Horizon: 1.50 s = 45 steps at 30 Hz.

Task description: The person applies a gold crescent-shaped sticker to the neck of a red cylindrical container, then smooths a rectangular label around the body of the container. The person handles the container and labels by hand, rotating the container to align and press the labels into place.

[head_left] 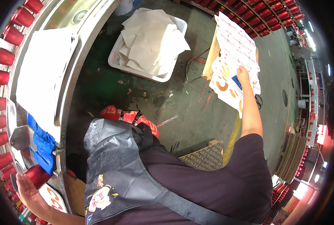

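- The right hand (242, 75) is curled over the printed sheets (234, 39) at upper right; a blue piece (237, 82) shows beside it, but I cannot tell whether it is gripped.
- The top sheet carries rows of small reddish print, too small to read; those below show large orange curved shapes.
- The left hand (33, 197), fingers extended, is beside a red cup (38, 176); I cannot tell whether it holds it.
- A white card (53, 198) nearby bears orange-red curves.
- The dark apron (112, 165) has a colourful printed emblem.
- Repeated capital lettering covers a board (204, 156).
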Available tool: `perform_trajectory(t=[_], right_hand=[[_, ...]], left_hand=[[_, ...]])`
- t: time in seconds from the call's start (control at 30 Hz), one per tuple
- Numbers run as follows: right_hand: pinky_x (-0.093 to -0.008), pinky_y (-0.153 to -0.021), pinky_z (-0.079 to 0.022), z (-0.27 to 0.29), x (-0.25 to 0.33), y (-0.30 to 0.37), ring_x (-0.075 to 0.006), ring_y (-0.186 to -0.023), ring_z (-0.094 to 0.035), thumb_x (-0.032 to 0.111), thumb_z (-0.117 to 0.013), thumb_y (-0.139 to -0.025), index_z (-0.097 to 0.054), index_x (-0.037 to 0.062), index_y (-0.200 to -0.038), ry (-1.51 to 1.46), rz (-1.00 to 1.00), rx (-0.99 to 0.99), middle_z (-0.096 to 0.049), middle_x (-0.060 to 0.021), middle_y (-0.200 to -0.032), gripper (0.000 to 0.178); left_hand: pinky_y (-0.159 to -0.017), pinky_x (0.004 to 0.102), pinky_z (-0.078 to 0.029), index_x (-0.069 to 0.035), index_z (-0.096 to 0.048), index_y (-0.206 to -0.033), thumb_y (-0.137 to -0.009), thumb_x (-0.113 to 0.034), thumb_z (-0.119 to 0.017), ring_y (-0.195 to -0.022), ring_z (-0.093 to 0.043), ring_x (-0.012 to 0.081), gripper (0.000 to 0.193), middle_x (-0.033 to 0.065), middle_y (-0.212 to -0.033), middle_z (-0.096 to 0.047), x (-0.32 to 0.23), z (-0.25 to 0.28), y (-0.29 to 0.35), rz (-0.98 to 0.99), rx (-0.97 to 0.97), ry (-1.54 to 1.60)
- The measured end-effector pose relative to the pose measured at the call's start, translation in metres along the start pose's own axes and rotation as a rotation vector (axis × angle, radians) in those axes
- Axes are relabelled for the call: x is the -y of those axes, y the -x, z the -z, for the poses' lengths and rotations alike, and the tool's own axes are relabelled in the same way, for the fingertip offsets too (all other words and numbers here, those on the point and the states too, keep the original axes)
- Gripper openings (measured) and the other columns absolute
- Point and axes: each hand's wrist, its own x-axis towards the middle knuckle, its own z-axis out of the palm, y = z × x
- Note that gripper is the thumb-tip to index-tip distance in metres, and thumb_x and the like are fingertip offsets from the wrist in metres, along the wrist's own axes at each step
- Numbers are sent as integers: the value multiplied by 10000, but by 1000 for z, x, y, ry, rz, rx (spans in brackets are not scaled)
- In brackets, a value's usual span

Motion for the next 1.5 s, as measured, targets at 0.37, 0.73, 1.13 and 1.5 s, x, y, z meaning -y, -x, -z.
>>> perform_trajectory(t=[0.37, 0.73, 1.13, 1.5], right_hand=[[-520, -887, -525, 110, 42, 26, -448, -1010, -670, 189, -476, -954, -647, -15, -1176, 138, -492, -783, -706, -256, -1087, 347], [-327, -619, -485, 170, 294, 56, -194, -670, -604, 143, -488, -1041, -581, -46, -1174, -548, 449, -998, -647, -104, -836, 249], [-305, -741, -557, 105, 517, 189, -187, -866, -663, 312, -600, -996, -466, 120, -969, -1671, 772, 172, -575, -101, -936, 236], [-223, -301, -378, 46, 592, 142, -148, -367, -510, 652, -421, -996, -465, -78, -1371, -1803, 347, 1658, -696, -230, -1046, 822]], left_hand=[[-1225, 410, -346, 97, -515, -1379, -1101, -192, -379, -1371, -493, 277, 424, 201, -1489, -490, 2, 10, -9, -6, 101, -3], [-910, 405, -569, 58, -560, -1224, -1006, -131, -566, -969, -713, 309, 289, 224, -1078, -711, 144, -166, -93, 401, -37, -14], [-964, 574, -534, 76, -487, -1345, -930, -193, -577, -1175, -636, 380, 502, 225, -1269, -626, 143, -141, -172, 394, 187, 793], [-1077, 384, -458, -18, -302, -1471, -878, -9, -579, -1273, -531, 236, 655, 139, -1350, -522, 106, -138, -134, -251, -326, 288]])
